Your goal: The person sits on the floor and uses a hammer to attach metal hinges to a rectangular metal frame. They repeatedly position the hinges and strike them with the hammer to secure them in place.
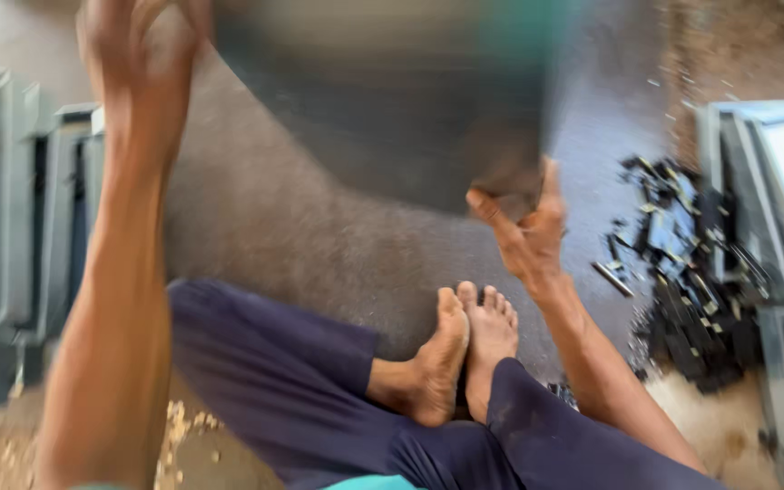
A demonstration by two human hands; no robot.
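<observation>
Two hands grip a large dark blurred sheet: left hand at its upper edge, right hand at its lower corner.

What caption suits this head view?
Seated barefoot, left hand and right hand grip a blurred dark sheet beside black scraps.

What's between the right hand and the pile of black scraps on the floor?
In the head view, only bare dark floor mat lies between the right hand and the black scrap pile; a few stray pieces sit at the pile's edge.
</observation>
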